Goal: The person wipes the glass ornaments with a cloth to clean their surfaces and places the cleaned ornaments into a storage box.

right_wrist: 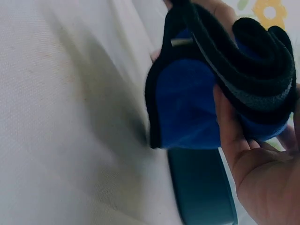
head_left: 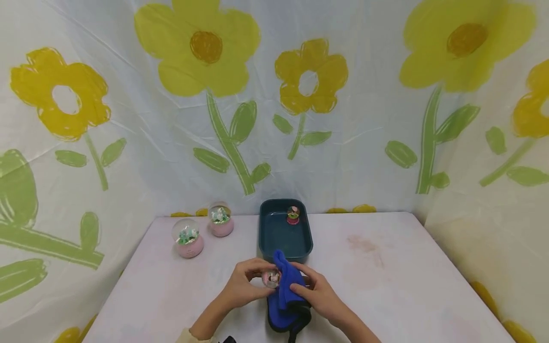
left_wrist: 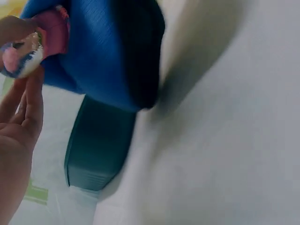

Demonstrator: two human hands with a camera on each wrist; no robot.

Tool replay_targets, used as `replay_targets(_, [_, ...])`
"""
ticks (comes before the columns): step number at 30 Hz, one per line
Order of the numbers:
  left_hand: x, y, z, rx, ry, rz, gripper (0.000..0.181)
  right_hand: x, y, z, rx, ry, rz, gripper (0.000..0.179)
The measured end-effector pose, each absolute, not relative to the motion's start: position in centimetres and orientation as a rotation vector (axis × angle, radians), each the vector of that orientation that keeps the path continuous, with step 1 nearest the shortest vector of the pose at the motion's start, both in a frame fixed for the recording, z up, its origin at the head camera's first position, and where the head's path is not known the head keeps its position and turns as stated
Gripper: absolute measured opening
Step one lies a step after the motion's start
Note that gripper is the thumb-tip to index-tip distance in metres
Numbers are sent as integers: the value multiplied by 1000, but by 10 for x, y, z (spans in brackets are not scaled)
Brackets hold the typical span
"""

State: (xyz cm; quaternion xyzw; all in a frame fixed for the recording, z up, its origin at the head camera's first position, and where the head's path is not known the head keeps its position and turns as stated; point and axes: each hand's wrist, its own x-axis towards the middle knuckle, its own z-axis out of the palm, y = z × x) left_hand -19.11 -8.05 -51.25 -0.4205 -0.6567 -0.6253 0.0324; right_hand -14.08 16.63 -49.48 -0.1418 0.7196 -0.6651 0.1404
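My left hand (head_left: 243, 284) pinches the clear globe of a small snow globe (head_left: 271, 278), its pink base turned toward the cloth in the left wrist view. A blue cloth with black edging (head_left: 290, 281) is folded against that base, and my right hand (head_left: 319, 293) grips it with thumb and fingers. Part of the cloth hangs down below both hands. In the right wrist view the folded cloth (right_wrist: 187, 103) hides the snow globe.
Just beyond the hands stands a dark green tray (head_left: 279, 238) with a small snow globe (head_left: 293, 215) on a red base inside. Two larger snow globes with pink bases, one nearer (head_left: 188, 238) and one farther (head_left: 220, 219), stand at the back left of the white table (head_left: 386, 276).
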Motion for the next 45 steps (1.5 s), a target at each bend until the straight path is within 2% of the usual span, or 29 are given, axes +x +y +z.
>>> replay_targets(4, [-195, -87, -506, -1224, -1990, -2042, 48, -135, 171, -494, -341, 2118, -1945, 57])
replay_targets(13, [-201, -94, -463, -952, -2078, -2002, 48, -127, 183, -486, -192, 2183, -2011, 60])
replay_targets(22, [-238, -92, -444, -803, -2108, -1958, 48, -128, 190, -482, -135, 2204, -2038, 59])
replay_targets(29, [-277, -84, -465, -679, -2165, -1945, 49, -121, 195, -487, -76, 2207, -1986, 62])
replay_targets(45, [-329, -45, -459, -440, -2373, -1804, 53, -118, 203, -489, -10, 2180, -2032, 61])
